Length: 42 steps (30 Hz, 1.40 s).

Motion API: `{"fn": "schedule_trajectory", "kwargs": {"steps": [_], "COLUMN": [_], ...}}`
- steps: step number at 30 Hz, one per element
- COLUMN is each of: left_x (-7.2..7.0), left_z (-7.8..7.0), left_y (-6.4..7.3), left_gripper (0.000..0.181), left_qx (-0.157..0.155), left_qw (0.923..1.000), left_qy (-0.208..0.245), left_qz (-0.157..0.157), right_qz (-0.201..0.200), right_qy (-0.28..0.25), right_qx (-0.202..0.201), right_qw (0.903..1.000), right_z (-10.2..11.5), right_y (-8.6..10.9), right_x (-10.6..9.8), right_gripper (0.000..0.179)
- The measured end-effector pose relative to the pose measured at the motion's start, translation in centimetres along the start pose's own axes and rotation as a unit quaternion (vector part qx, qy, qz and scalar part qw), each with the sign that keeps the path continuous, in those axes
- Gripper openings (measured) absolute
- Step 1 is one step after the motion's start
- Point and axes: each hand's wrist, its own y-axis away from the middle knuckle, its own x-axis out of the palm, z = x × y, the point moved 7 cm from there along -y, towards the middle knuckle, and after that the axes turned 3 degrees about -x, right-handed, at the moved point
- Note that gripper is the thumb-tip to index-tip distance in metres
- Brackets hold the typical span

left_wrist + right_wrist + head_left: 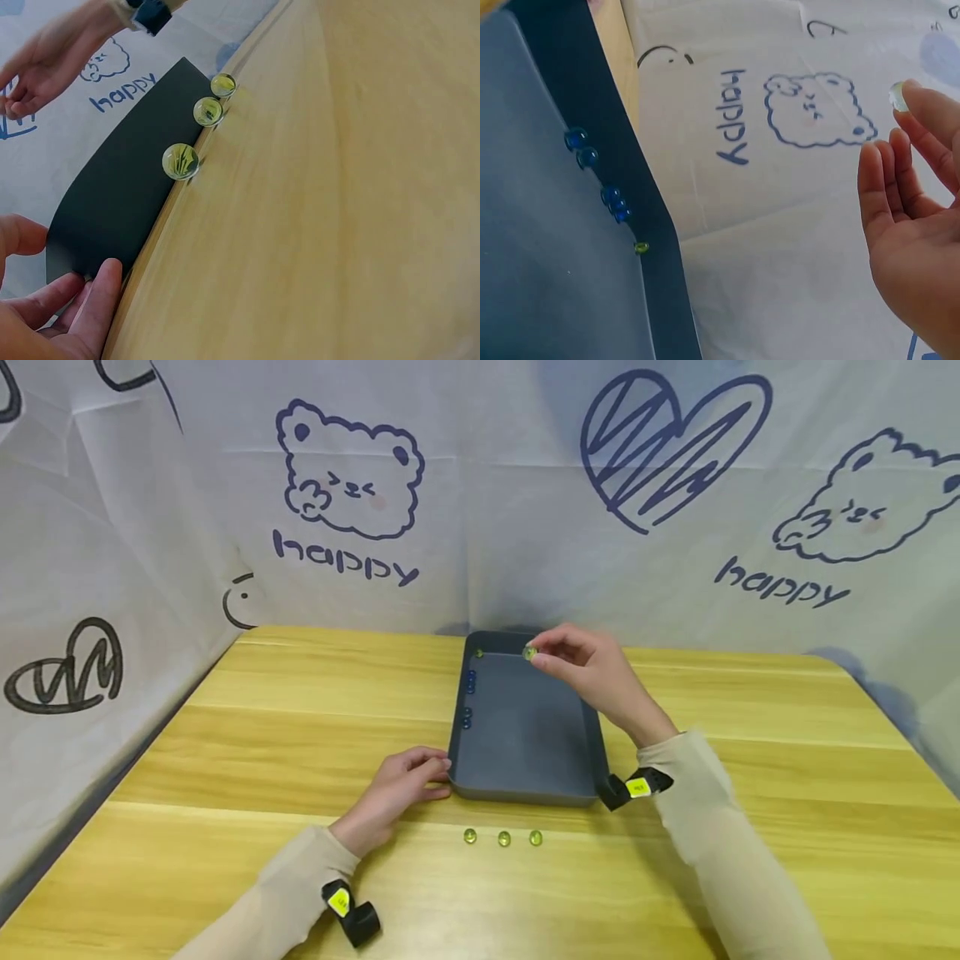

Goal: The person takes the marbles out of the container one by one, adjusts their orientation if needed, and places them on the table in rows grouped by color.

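Observation:
My right hand (pixel 600 672) pinches a clear glass marble with a yellow-green swirl (pixel 530 652) between thumb and fingertips, over the far end of a dark grey tray (pixel 528 792). My left hand (pixel 397 789) holds the tray by its near left corner; in the left wrist view its fingers (pixel 105 289) lie against the outer wall. Inside, several blue marbles (pixel 589 157) line the left wall, and one green marble (pixel 479 653) sits in the far left corner. On the table before the tray, three yellow-green marbles (pixel 504 839) form a row.
The light wood table (pixel 300 718) reaches back to a white cloth (pixel 510 552) with drawn bears, hearts and lettering. Black wrist bands with cameras (pixel 360 922) are strapped over both beige sleeves; the right one hangs close beside the tray's near right corner.

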Motion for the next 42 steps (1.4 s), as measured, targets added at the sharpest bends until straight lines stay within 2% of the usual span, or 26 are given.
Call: {"fn": "schedule_trajectory", "kwargs": {"steps": [8,21,30,42], "left_x": [0.2,0.1,0.2,-0.4], "left_z": [-0.1,0.2,0.2,0.3], "left_y": [-0.2,0.0,0.3,0.2], "left_gripper": [0.029,0.029,0.03,0.031], "left_qx": [0.004,0.001,0.006,0.003], "left_qw": [1.0,1.0,1.0,1.0], "left_qy": [0.005,0.003,0.005,0.003], "left_qz": [0.006,0.001,0.001,-0.005], "right_qz": [-0.005,0.004,0.016,0.024], "right_qy": [-0.018,-0.031,-0.003,0.024], "right_qx": [0.011,0.012,0.027,0.041], "right_qw": [0.9998,0.9994,0.9995,0.9986], "right_z": [0.3,0.2,0.2,-0.1], "right_y": [2.5,5.4,7.5,8.5], "right_x": [0.0,-0.7,-1.1,-1.3], "right_gripper": [0.019,0.017,0.017,0.016]}}
